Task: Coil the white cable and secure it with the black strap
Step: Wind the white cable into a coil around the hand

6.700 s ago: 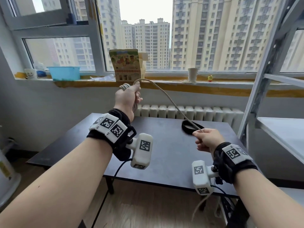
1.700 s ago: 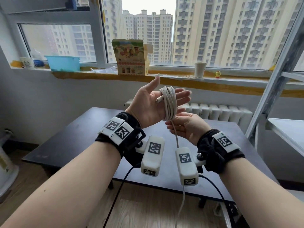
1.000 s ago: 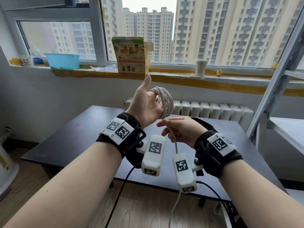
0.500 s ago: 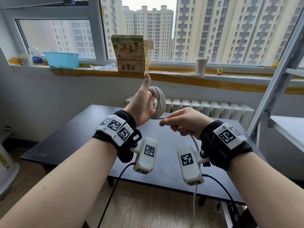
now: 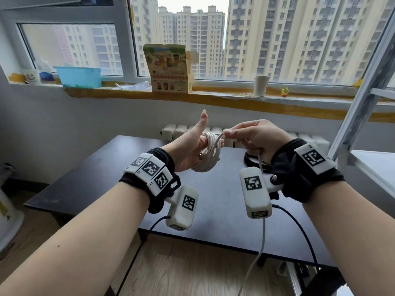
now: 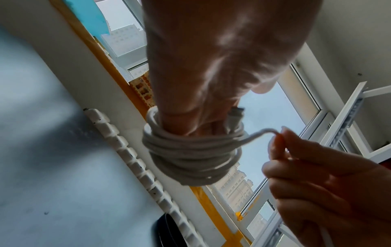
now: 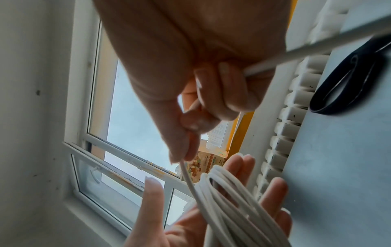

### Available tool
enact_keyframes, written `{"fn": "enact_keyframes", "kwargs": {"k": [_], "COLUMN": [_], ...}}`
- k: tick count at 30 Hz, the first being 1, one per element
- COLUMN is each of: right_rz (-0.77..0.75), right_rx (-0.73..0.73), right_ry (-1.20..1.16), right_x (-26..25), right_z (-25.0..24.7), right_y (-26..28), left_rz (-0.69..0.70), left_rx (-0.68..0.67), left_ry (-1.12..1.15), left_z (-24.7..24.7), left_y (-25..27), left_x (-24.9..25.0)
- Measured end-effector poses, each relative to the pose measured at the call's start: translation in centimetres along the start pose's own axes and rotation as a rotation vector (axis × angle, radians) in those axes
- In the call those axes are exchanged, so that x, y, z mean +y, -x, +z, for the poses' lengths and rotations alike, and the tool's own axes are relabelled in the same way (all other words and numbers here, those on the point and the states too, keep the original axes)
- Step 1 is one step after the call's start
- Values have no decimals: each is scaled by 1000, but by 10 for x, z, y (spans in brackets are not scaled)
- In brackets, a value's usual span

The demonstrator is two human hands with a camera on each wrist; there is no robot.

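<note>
The white cable [image 5: 210, 153] is wound in several turns round the straight fingers of my left hand [image 5: 201, 138], whose thumb points up. In the right wrist view the coil [image 7: 232, 205] sits across those flat fingers [image 7: 273, 197]. My right hand [image 5: 233, 133] is just right of the coil and a little above it. It pinches the free run of cable [image 6: 260, 133] between thumb and forefinger. The loose tail [image 5: 262, 236] hangs past my right wrist towards the floor. The black strap [image 7: 347, 80] lies looped on the table, partly hidden behind my right hand [image 5: 249, 161].
The dark table [image 5: 213, 199] stands below both hands, with a white radiator [image 5: 177, 130] behind it. A printed carton [image 5: 167, 68], a blue tub [image 5: 78, 76] and a paper cup [image 5: 260, 85] stand on the sill. A metal shelf frame [image 5: 363, 92] rises at the right.
My right hand has risen from beside the coil to above it, carrying the cable over my left fingers. The left hand has dropped lower. The coil has grown by several turns.
</note>
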State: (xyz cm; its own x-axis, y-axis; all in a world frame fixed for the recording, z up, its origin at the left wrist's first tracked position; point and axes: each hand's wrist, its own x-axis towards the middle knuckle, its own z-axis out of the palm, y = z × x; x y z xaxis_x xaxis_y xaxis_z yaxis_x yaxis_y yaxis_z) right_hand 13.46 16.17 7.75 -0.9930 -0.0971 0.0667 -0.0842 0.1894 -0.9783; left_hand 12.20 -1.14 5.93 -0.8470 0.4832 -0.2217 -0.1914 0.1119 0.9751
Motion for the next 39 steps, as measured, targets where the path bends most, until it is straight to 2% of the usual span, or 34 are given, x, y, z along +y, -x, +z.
{"fn": "enact_keyframes", "kwargs": {"k": [5,9,16,21,27,32,39], "right_rz": [-28,-41,-27,3,40,71,104], "right_rx": [65,107,157,163,154,88,-9], "right_ry": [-26,-27,-185,-283,-261,-155,-91], "right_x": [2,2,13,24,36,43,47], "right_z": [-3,-6,-5,-5,2,7,15], "right_y": [-3,-5,-10,-11,-11,-6,-1], "left_rz": [15,41,138,202,246,256,273], "left_rx": [-87,-184,-330,-291,-265,-312,-167], "left_ry": [-45,46,217,367,549,650,717], "left_z": [2,3,15,21,26,24,25], "left_y": [-3,-4,0,2,4,2,-2], "left_x": [-1,-2,1,7,13,14,15]}}
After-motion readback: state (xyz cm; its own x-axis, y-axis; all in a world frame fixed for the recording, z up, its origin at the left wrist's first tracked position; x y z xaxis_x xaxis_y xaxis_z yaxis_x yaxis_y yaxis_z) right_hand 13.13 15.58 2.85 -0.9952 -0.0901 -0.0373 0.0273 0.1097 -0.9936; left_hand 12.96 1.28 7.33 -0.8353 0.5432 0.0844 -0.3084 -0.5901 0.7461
